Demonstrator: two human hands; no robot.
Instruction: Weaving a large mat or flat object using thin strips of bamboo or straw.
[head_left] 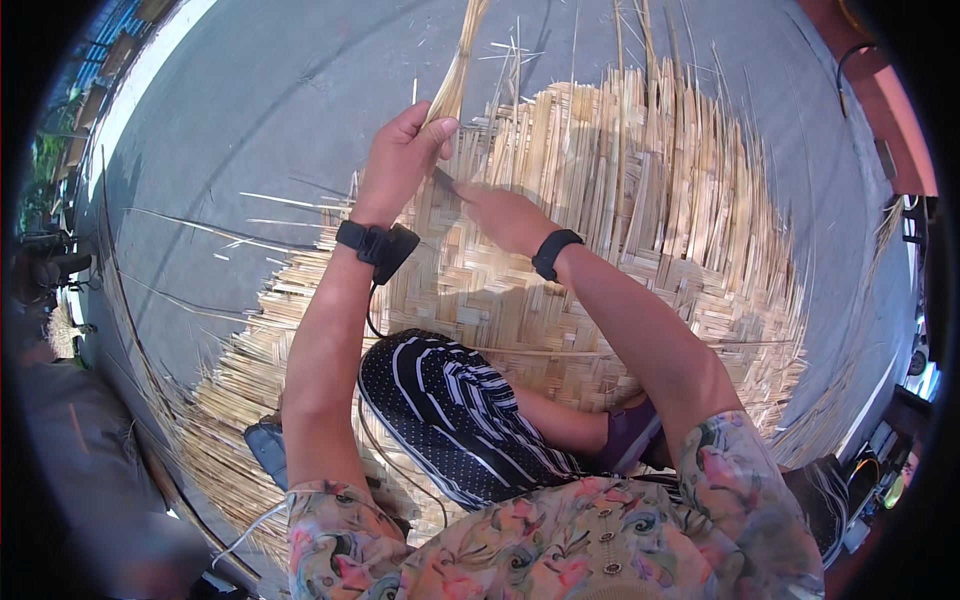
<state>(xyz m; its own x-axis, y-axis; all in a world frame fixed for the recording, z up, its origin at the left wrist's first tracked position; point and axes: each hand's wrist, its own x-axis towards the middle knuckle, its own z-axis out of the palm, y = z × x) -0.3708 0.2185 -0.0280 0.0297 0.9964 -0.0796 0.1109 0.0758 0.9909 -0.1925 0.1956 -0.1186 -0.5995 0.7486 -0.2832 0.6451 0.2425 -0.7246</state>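
Note:
My left hand point(405, 155) is closed around a bundle of thin, pale plant strips point(463, 60) that runs up past the top edge. Just below it, my right hand point(505, 215) grips a small tool with a dark blade, seemingly a knife point(446, 182); its handle is hidden in my fingers. The blade points up and left toward the lower part of my left hand. Under both hands spreads a large woven mat of flat, straw-coloured strips point(690, 245), with loose uneven ends sticking out along its edges. I sit on the mat with one leg bent, in patterned dark cloth point(440, 400).
Grey concrete floor point(250, 100) surrounds the mat, with scattered strip ends on it. Long loose strips point(125, 310) lie at the left. A cable point(372, 310) hangs from the black device on my left wrist. Another person's dark-clothed leg point(85, 430) is at far left.

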